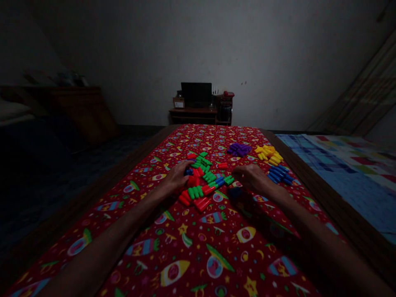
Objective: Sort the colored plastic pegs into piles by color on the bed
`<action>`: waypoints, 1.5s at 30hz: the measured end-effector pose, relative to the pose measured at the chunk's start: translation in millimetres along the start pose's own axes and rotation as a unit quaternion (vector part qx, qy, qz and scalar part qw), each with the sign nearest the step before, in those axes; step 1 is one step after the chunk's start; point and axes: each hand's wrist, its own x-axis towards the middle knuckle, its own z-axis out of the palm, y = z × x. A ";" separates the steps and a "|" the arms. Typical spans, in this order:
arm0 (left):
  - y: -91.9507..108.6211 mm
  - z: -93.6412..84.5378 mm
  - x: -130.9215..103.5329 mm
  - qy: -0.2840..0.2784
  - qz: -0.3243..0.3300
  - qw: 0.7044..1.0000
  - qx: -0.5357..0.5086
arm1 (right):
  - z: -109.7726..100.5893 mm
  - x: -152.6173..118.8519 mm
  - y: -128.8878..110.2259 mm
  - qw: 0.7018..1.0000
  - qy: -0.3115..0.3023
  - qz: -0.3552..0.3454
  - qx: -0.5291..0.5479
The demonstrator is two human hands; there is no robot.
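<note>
Dim indoor view, darkest at the left and in the corners; the wall point(260, 57) shows dull grey. Small plastic pieces point(209, 177) look vivid, with faint highlights. Deep shadow lies on the red cloth point(173, 235) beside the right arm point(306, 218). Wide-angle stretching slants the murky cabinet point(80, 109) and curtain point(363, 86).

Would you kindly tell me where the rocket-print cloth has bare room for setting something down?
The near stretch of cloth between the forearms, this side of the red pieces and green pieces, looks bare; so does the far end beyond the purple pile. Crowding lies between the left hand and right hand, and around the yellow pile and blue pile.
</note>
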 end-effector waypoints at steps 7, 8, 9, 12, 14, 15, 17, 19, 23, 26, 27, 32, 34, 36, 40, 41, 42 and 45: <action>43.9 10.5 -11.2 0.051 -0.004 0.982 -0.180 | 6.1 1.0 -21.4 0.987 0.039 -0.035 0.150; 51.3 15.4 -14.8 0.042 0.002 0.979 -0.202 | 7.4 1.6 -25.1 0.981 0.043 -0.034 0.187; 58.2 20.6 -18.5 0.030 0.011 0.975 -0.218 | 8.8 2.0 -28.5 0.974 0.041 -0.036 0.219; 73.8 33.5 -28.2 -0.009 0.040 0.970 -0.241 | 11.7 2.4 -36.3 0.968 0.001 -0.047 0.248; 78.8 38.1 -32.0 -0.020 0.050 0.968 -0.244 | 11.9 2.3 -38.3 0.973 -0.028 -0.045 0.227; 79.7 39.0 -32.9 -0.021 0.052 0.969 -0.241 | 11.2 2.5 -38.2 0.974 -0.038 -0.041 0.219; 79.5 39.0 -33.5 -0.010 0.059 0.974 -0.218 | 7.6 3.3 -35.2 0.977 -0.044 -0.029 0.208; 77.3 37.4 -33.2 0.006 0.078 0.982 -0.171 | 0.1 4.5 -27.2 0.982 -0.031 -0.009 0.187; 72.6 34.3 -34.6 -0.018 0.172 0.984 -0.042 | -25.7 3.1 7.9 0.990 0.019 0.080 0.117; 72.5 34.0 -37.1 -0.079 0.223 0.971 0.045 | -44.3 -3.7 43.7 0.985 0.036 0.162 0.055; 73.0 34.3 -37.8 -0.094 0.232 0.966 0.068 | -48.7 -6.7 55.1 0.982 0.040 0.184 0.033; 75.0 35.3 -38.0 -0.102 0.235 0.957 0.134 | -60.3 -23.2 97.2 0.962 0.058 0.264 -0.043; 74.4 34.2 -36.7 -0.100 0.221 0.958 0.151 | -64.7 -30.3 108.2 0.955 0.050 0.288 -0.048; 73.0 32.2 -35.0 -0.104 0.205 0.958 0.174 | -70.5 -38.0 116.6 0.951 0.053 0.300 -0.041; 69.1 28.4 -32.6 -0.104 0.181 0.953 0.218 | -82.2 -51.4 125.7 0.959 0.033 0.283 0.008; 68.4 28.2 -32.3 -0.104 0.176 0.953 0.224 | -84.0 -53.2 126.2 0.959 0.019 0.281 0.018; 68.0 28.6 -32.0 -0.102 0.172 0.953 0.226 | -85.0 -54.0 126.0 0.959 0.005 0.284 0.022; 67.1 33.2 -31.5 -0.084 0.171 0.959 0.209 | -84.2 -51.6 122.5 0.952 -0.031 0.304 0.013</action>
